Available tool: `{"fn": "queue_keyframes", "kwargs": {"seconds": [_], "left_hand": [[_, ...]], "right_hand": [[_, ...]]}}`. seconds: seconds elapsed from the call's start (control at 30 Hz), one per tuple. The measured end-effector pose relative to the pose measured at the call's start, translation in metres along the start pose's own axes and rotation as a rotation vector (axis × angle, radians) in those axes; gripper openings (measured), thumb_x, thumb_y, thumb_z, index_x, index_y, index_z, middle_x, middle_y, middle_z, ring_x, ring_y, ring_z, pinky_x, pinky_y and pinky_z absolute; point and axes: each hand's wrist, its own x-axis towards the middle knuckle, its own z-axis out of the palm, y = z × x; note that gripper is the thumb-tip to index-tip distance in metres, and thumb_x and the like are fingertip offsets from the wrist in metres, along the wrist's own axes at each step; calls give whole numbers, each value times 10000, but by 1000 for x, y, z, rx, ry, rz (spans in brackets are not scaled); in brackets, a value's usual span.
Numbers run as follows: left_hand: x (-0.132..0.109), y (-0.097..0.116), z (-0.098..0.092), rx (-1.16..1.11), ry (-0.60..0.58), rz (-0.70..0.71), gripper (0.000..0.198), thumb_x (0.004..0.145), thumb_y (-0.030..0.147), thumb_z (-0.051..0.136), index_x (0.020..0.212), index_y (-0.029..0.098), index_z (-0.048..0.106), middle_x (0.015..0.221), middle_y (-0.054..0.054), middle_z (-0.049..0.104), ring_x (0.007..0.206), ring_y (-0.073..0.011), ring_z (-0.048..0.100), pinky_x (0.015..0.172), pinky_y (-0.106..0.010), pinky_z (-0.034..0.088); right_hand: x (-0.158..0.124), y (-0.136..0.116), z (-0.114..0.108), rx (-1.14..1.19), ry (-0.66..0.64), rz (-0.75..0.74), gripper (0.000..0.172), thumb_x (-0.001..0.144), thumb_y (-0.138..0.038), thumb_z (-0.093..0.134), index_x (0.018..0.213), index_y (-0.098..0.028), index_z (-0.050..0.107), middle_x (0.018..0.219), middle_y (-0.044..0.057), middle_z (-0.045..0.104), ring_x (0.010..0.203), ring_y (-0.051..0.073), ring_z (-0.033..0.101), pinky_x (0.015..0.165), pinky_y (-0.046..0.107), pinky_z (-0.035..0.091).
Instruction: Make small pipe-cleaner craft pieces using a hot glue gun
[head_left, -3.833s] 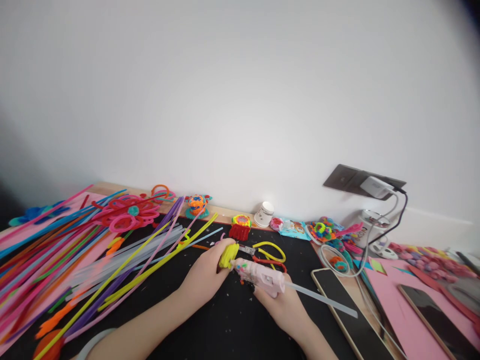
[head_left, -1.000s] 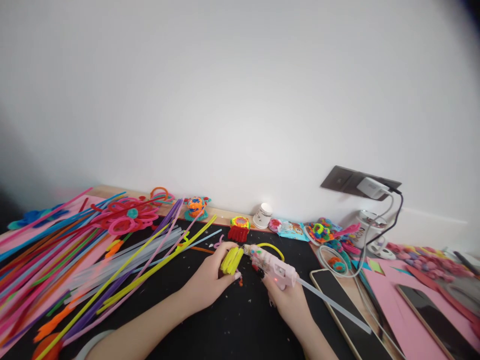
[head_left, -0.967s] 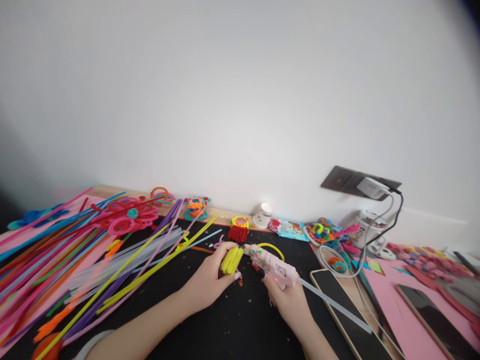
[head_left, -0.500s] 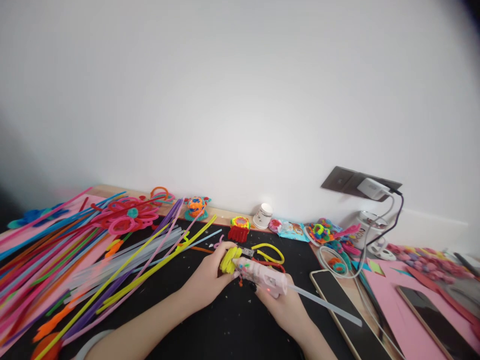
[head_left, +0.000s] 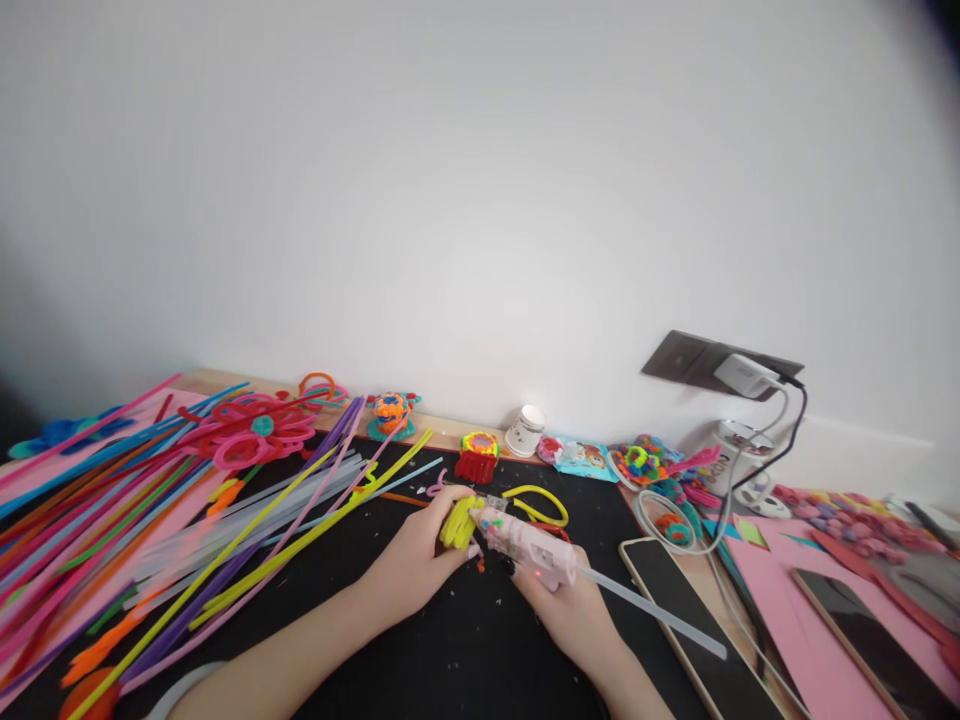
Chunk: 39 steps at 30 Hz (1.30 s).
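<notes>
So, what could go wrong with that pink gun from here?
The left hand holds the yellow bundle right by the nozzle of the glue gun; if that is hot, a slip could burn skin. The pale glue stick juts out the back, across the phone in this view, and might snag on something.

A plain, pale wall [head_left: 450, 200] rises in front of me, soft light brightening its middle and shadow darkening my far left. Low on it sits a dark socket panel [head_left: 686, 357], above my light wooden table [head_left: 439, 429].
</notes>
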Motion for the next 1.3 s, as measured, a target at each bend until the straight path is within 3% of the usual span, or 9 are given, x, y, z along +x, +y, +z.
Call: {"fn": "queue_keyframes", "kwargs": {"seconds": [0.17,0.4,0.63,0.8,0.9,1.0,1.1,1.23,1.3], "left_hand": [[1,-2,0,-1,34,1,459,747,137,545,1189,238,471,1059,-29,643,911,-200,596,826,-283,427],[1,-2,0,11,21,3,458,750,192,594,1191,236,480,1099,-48,643,956,-222,594,842,-294,432],[1,-2,1,23,37,28,434,739,147,574,1160,235,512,1075,-38,653,948,-216,603,841,-286,438],[2,-4,0,5,51,-4,459,740,132,556,1185,232,507,1085,-42,649,962,-219,597,860,-306,437],[4,-7,1,-127,76,-8,459,755,181,593,1200,231,491,1139,-51,614,996,-215,578,880,-317,437],[6,-8,3,-403,31,-84,537,762,275,634,1253,234,420,1084,-58,606,810,-171,606,728,-298,490],[5,-2,3,-661,-55,-243,666,749,332,669,1314,247,327,984,-44,634,641,-113,585,663,-285,487],[2,8,0,-835,-87,-329,761,696,316,737,1316,250,300,1059,-70,641,675,-99,599,714,-287,485],[2,10,-1,-859,-115,-350,784,687,308,751,1316,244,287,1066,-76,641,688,-102,606,723,-290,487]], "right_hand": [[-3,-2,1,-67,-79,-53,102,708,-169,528,635,-202,591,590,-11,582,522,147,552,542,232,471],[-1,3,0,-33,35,26,120,724,-197,523,627,-216,592,557,-6,558,503,166,529,481,239,452],[-2,-1,0,-80,-74,-18,111,734,-160,519,668,-199,600,616,-6,588,535,151,553,541,234,458],[-3,-2,0,-58,-83,-37,81,688,-161,551,627,-196,591,600,-7,586,554,161,579,577,248,478],[-2,-2,-1,53,-31,-2,95,710,-180,548,675,-192,636,601,4,613,536,166,584,533,243,486],[2,-1,-3,158,16,55,176,759,-211,536,832,-180,693,662,27,673,551,182,605,507,249,505],[4,2,-4,195,30,59,221,772,-237,547,906,-181,714,705,44,708,631,220,648,572,282,550],[4,4,-3,171,33,49,271,781,-264,565,983,-161,714,834,77,732,806,264,678,718,333,566],[3,5,-2,166,27,54,276,789,-263,561,988,-143,710,880,90,734,791,254,683,727,333,564]]}}
